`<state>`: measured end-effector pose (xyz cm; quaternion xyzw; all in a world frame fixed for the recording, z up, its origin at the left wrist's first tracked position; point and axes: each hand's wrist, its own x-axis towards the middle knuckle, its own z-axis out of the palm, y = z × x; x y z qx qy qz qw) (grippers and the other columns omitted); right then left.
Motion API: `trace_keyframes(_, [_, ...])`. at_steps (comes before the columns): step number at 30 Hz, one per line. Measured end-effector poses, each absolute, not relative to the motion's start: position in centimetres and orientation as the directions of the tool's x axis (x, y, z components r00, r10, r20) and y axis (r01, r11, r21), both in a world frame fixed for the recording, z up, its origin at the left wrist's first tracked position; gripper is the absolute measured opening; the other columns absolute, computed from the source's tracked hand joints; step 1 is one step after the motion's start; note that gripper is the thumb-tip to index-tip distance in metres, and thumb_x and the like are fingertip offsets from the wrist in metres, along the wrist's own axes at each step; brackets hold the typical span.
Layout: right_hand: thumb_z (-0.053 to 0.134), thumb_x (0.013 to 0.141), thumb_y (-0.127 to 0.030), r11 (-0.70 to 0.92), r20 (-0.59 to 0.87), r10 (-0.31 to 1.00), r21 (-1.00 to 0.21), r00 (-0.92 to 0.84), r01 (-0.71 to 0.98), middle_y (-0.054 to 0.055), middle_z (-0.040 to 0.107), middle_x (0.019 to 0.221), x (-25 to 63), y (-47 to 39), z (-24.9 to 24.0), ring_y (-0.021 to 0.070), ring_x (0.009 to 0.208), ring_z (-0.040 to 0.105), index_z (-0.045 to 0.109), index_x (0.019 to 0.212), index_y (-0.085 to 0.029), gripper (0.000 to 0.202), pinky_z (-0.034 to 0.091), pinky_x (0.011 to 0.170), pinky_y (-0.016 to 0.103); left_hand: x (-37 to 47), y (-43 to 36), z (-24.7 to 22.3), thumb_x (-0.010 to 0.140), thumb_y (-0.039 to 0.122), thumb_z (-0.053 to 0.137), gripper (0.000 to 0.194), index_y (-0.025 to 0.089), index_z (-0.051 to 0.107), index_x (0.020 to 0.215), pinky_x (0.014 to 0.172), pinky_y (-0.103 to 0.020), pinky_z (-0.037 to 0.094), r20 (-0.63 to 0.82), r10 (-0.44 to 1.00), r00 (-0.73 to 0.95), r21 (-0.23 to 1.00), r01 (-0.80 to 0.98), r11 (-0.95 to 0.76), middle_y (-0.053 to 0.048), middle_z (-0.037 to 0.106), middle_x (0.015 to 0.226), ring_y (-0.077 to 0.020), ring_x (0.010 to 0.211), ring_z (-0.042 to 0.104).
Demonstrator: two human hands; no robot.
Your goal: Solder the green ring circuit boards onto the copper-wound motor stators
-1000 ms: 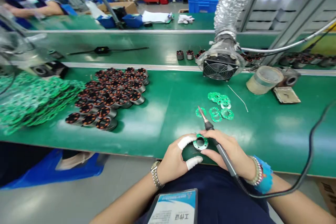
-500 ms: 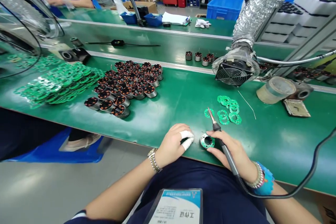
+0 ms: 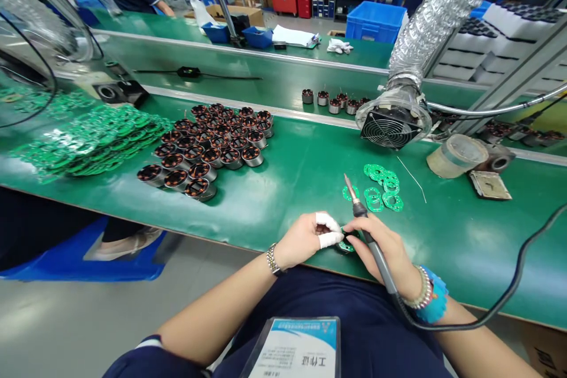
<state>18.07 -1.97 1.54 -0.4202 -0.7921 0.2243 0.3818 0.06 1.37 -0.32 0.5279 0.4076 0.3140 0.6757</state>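
Note:
A motor stator topped by a ring-shaped green circuit board (image 3: 346,245) is on the green bench close to my body, partly covered by fingers. My left hand (image 3: 305,239), with white tape on thumb and forefinger, pinches at the stator's left edge; whatever is between the fingertips is too small to make out. Across my right hand (image 3: 387,248) lies a soldering iron (image 3: 376,254), gripped with its tip pointing up and away from me. The thumb and forefinger of that hand also reach to the stator's right side.
Several loose ring boards (image 3: 383,180) lie beyond my right hand, near a solder wire (image 3: 411,179). A fume fan (image 3: 392,124) hangs over the bench. Many wound stators (image 3: 212,142) stand left of centre, beside stacked green boards (image 3: 97,136). A plastic jar (image 3: 456,156) stands at right.
My left hand has moved right to the stator, its fingertips closing at the edge. The stator is now more covered and looks tilted. My right hand still grips the soldering iron.

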Motion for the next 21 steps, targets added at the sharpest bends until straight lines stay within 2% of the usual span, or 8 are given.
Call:
trace_keyframes(3, [0.049, 0.083, -0.009, 0.600, 0.462, 0.799, -0.645, -0.383, 0.473, 0.004, 0.058, 0.081, 17.4, -1.6, 1.6, 0.0158, 0.073, 0.053, 0.052, 0.101, -0.020, 0.021, 0.048, 0.063, 0.028, -0.1, 1.4, -0.4, 0.062, 0.024, 0.071, 0.018, 0.012, 0.058, 0.068, 0.065, -0.025, 0.045, -0.238, 0.846, 0.478, 0.962, -0.006, 0.273, 0.000, 0.060, 0.068, -0.0107, 0.063, 0.055])
trace_keyframes(8, [0.047, 0.083, -0.008, 0.614, 0.460, 0.789, -0.619, -0.408, 0.489, 0.004, 0.055, 0.076, 16.9, -1.5, 1.7, 0.0156, 0.068, 0.050, 0.053, 0.096, -0.019, 0.018, 0.045, 0.060, 0.028, -0.4, 1.3, -0.3, 0.067, 0.024, 0.069, 0.015, 0.012, 0.059, 0.067, 0.067, -0.025, 0.043, -0.215, 0.838, 0.501, 0.955, -0.074, 0.289, 0.001, 0.057, 0.065, -0.0105, 0.064, 0.054])
trace_keyframes(12, [0.052, 0.081, -0.008, 0.546, 0.445, 0.838, -0.673, -0.316, 0.499, 0.005, 0.058, 0.081, 18.0, -2.1, 2.2, 0.0152, 0.072, 0.053, 0.054, 0.097, -0.018, 0.018, 0.046, 0.063, 0.028, -0.6, 1.4, -0.1, 0.068, 0.024, 0.068, 0.015, 0.012, 0.058, 0.067, 0.068, -0.025, 0.043, -0.240, 0.820, 0.519, 0.947, -0.061, 0.315, 0.000, 0.058, 0.066, -0.0112, 0.065, 0.055])
trace_keyframes(15, [0.053, 0.082, -0.007, 0.518, 0.417, 0.855, -0.709, -0.308, 0.479, 0.002, 0.058, 0.071, 19.4, -2.9, 2.9, 0.0133, 0.065, 0.054, 0.057, 0.097, -0.019, 0.020, 0.045, 0.059, 0.026, -0.6, 1.4, -0.1, 0.068, 0.023, 0.068, 0.015, 0.012, 0.057, 0.067, 0.067, -0.024, 0.044, -0.267, 0.811, 0.520, 0.942, -0.037, 0.333, -0.001, 0.059, 0.066, -0.0114, 0.064, 0.056])
trace_keyframes(17, [0.055, 0.080, -0.008, 0.538, 0.425, 0.842, -0.705, -0.333, 0.463, 0.002, 0.059, 0.068, 20.3, -3.4, 3.4, 0.0136, 0.063, 0.054, 0.058, 0.104, -0.018, 0.026, 0.045, 0.058, 0.026, -0.5, 1.4, -0.2, 0.067, 0.022, 0.068, 0.014, 0.012, 0.058, 0.067, 0.067, -0.024, 0.044, -0.272, 0.813, 0.515, 0.941, -0.036, 0.337, -0.001, 0.060, 0.066, -0.0112, 0.064, 0.056])
trace_keyframes(19, [0.057, 0.079, -0.009, 0.543, 0.435, 0.839, -0.708, -0.327, 0.451, 0.003, 0.062, 0.073, 21.0, -3.8, 3.8, 0.0150, 0.067, 0.056, 0.058, 0.109, -0.017, 0.031, 0.047, 0.061, 0.028, -0.5, 1.4, -0.3, 0.068, 0.021, 0.067, 0.013, 0.012, 0.058, 0.067, 0.067, -0.024, 0.044, -0.278, 0.815, 0.508, 0.940, -0.030, 0.339, -0.001, 0.060, 0.066, -0.0112, 0.064, 0.057])
trace_keyframes(21, [0.057, 0.079, -0.009, 0.510, 0.410, 0.859, -0.741, -0.308, 0.436, 0.005, 0.064, 0.078, 21.4, -4.0, 4.0, 0.0157, 0.070, 0.058, 0.061, 0.105, -0.017, 0.028, 0.048, 0.063, 0.030, -0.5, 1.4, -0.5, 0.067, 0.021, 0.067, 0.012, 0.012, 0.058, 0.068, 0.066, -0.024, 0.045, -0.286, 0.817, 0.502, 0.939, -0.022, 0.342, 0.000, 0.060, 0.066, -0.0112, 0.064, 0.057])
